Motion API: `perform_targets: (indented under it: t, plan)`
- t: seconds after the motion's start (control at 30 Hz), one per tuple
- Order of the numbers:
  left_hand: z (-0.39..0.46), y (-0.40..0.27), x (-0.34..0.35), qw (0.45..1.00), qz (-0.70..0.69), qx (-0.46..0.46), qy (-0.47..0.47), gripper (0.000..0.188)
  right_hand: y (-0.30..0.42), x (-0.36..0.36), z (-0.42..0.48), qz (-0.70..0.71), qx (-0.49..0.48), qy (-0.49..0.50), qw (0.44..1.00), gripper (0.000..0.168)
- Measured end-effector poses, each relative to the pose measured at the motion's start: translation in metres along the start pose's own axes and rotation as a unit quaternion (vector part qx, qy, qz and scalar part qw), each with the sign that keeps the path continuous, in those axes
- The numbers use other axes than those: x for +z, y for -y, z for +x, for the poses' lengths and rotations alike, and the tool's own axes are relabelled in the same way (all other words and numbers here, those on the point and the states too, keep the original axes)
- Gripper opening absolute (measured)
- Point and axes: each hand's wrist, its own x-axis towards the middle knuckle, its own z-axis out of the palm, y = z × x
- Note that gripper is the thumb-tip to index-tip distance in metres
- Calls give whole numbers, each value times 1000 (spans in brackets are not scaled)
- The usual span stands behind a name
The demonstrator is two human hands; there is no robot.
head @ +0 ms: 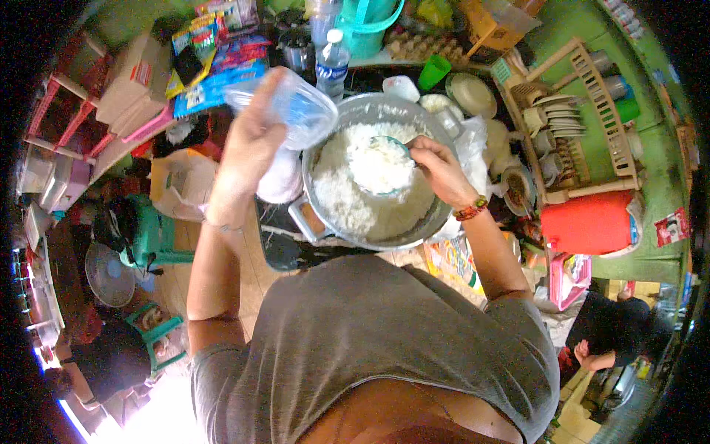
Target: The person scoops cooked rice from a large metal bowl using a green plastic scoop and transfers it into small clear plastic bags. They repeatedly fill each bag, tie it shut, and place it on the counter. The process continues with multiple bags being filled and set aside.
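Observation:
A large metal pot (383, 233) stands before me, with white grated or crumbly food (344, 202) inside. My right hand (438, 164) grips the edge of a teal-rimmed bowl or scoop (383, 166) heaped with the same white food, over the pot. My left hand (258, 130), blurred, holds up a clear plastic container (302, 108) at the pot's upper left rim. A rounded pale bag or container (280, 177) lies below that hand, left of the pot.
A water bottle (331, 69), a green cup (434, 72) and a teal bucket (366, 28) stand behind the pot. A dish rack (602, 111) with plates is at right. Cardboard boxes (133, 83) stand at left. Two other people (610, 327) are at the lower sides.

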Motion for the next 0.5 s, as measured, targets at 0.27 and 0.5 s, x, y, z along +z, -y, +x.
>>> perform_targets:
  t: [0.27, 0.5]
  plan:
    - [9, -17, 78, 937, -187, -83, 284, 74, 71, -12, 34, -64, 6, 14, 998, 31]
    - [-16, 20, 106, 933, -294, -177, 104, 77, 109, 38, 66, -698, -148, 100, 693, 25]
